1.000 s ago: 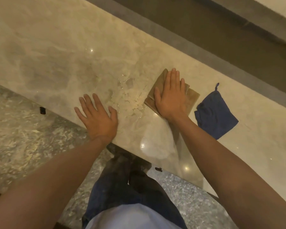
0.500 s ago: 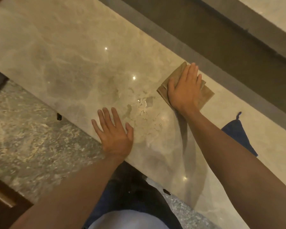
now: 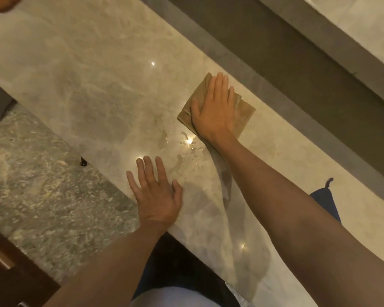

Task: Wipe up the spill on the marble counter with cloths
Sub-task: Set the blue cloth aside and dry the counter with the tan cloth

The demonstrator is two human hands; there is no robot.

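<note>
A folded tan cloth (image 3: 244, 111) lies on the pale marble counter (image 3: 93, 80). My right hand (image 3: 213, 109) presses flat on it, fingers together, pointing away from me. Just in front of the cloth, clear drops and small puddles of the spill (image 3: 186, 149) glint on the stone. My left hand (image 3: 155, 191) rests flat on the counter near its front edge, fingers spread, holding nothing, just left of the wet patch. A dark blue cloth (image 3: 326, 200) lies further right, mostly hidden behind my right forearm.
The counter's front edge runs diagonally; below it lies a grey-green speckled floor (image 3: 31, 173). A dark recessed ledge (image 3: 275, 47) borders the counter's far side. A small black object (image 3: 83, 161) sits at the front edge. My legs stand under the counter edge.
The view shifted, so the blue cloth slid behind my right forearm. My right hand stays pressed on the tan cloth by the spill; my left hand remains flat on the counter.
</note>
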